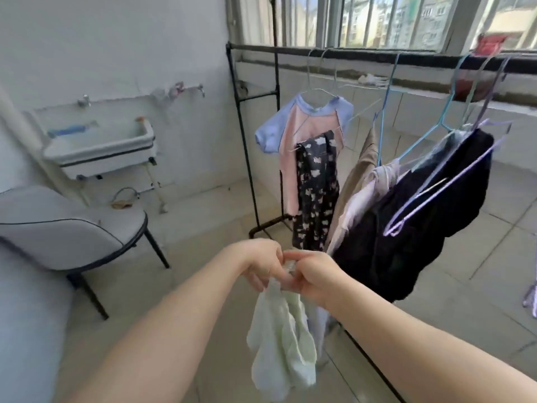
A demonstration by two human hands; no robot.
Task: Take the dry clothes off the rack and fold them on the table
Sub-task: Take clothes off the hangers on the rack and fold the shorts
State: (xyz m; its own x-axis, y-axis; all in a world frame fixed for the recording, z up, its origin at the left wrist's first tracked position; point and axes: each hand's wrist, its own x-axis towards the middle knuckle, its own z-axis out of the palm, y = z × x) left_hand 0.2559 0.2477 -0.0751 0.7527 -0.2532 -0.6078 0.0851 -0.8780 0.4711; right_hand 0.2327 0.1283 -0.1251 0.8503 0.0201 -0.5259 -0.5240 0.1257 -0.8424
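**Asker:** While both arms reach forward at the lower centre of the frame, what are the hands doing?

**Describer:** The left hand (263, 264) and the right hand (312, 276) meet, fingers curled and pinching the top of a small pale green garment (280, 341). It hangs limp below them, over the tiled floor. Something pale sits between the fingertips, perhaps a clip or the cloth's own edge; it is too blurred to tell.

**Asker:** Where are the other clothes?

**Describer:** On the black metal rack (245, 135), which runs from centre to upper right, under a barred window. A pink and blue T-shirt (293, 132) hangs on a wire hanger at centre, with dark patterned trousers (315, 190) in front of it. To their right hang a beige garment (357, 173) and a bundle of black clothing (418, 216) on tilted hangers.

**Asker:** Which step is this?

**Describer:** It looks like the removal stage: one small item is in hand and most of the laundry is not yet taken down.

**Asker:** And next?

**Describer:** Probably carrying the garment to the desk for folding. No desk is in view; only a grey chair (72, 225) at the left and a white sink (100, 146) at upper left. So the person would need to turn away from the rack first.
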